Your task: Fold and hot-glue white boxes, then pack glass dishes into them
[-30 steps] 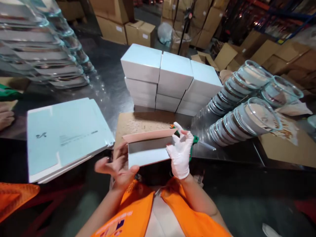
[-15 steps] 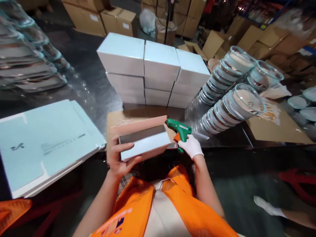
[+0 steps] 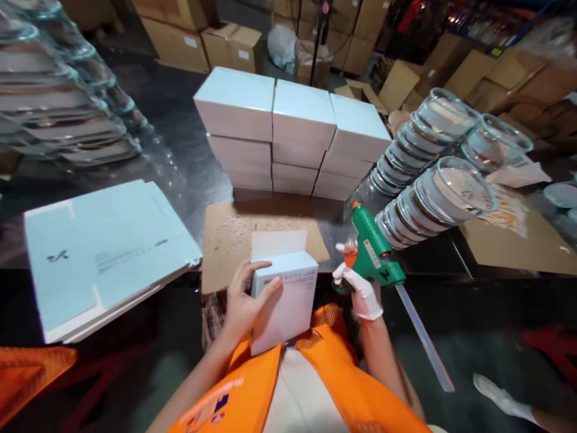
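My left hand (image 3: pixel 243 304) grips a small white box (image 3: pixel 293 297) by its left end, thumb on the printed face. The box is tilted up against my vest, and one flap (image 3: pixel 278 242) stands out at its far edge. In my gloved right hand (image 3: pixel 362 293) is a green hot glue gun (image 3: pixel 370 249) with an orange trigger and nozzle. Its nozzle points away from me, apart from the box. A long translucent glue stick (image 3: pixel 426 340) sticks out of its back end. Beneath the flap lies a cardboard sheet (image 3: pixel 225 240) with glue marks.
White boxes (image 3: pixel 234 105) are stacked at the back of the metal table. To the left lies a pile of flat printed box blanks (image 3: pixel 121 234). Stacked glass bowls (image 3: pixel 442 192) stand at right, more glassware (image 3: pixel 58 90) at far left. Another person's white-gloved hand (image 3: pixel 498 397) shows at lower right.
The box has turned from lying open on the cardboard to tilted up against me, printed face showing. The glue gun has moved right, away from the box, its nozzle swung to point forward.
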`<state>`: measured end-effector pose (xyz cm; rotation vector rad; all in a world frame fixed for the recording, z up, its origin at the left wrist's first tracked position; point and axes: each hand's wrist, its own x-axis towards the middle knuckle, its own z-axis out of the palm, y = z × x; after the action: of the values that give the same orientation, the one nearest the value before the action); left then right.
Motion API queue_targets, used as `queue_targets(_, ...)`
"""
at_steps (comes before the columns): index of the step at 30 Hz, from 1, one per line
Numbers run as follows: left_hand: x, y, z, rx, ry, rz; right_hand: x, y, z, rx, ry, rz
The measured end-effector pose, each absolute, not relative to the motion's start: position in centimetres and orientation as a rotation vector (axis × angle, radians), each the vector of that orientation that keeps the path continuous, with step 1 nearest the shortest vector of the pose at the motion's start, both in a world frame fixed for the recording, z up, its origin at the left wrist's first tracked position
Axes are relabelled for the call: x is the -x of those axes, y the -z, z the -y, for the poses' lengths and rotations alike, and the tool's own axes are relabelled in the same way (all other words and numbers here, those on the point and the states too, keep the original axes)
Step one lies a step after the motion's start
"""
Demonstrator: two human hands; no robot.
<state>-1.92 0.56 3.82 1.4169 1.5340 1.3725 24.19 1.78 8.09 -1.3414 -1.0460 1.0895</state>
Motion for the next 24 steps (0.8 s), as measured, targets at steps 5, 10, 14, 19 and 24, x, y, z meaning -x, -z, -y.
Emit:
queue_targets(5, 0.6, -4.7, -0.7, -1.581, -1.414, -1.543, -22.5, -8.3, 0.9, 1.456, -0.949, 1.412)
queue_targets(10, 0.0, -5.0, -0.5, -1.691, -1.477, -1.49, -19.7, -9.4, 0.9, 1.342, -0.617, 1.818)
queue_targets(14, -0.2, -5.1, -0.3, -1.703, -1.475, -1.497, -18.8, -10.1, 0.4, 1.382, -0.625, 1.917)
queue_targets(19, 0.0, -5.4, -0.1, -1.734, -1.48, -1.503, -19.1, -9.3, 0.4, 1.408, -0.604, 1.874)
queue_targets(24, 0.3, -5.4, 0.2, -1.692, -1.483, -1.553, -20.8, -8.8, 0.3, 1.451, -0.59, 1.789)
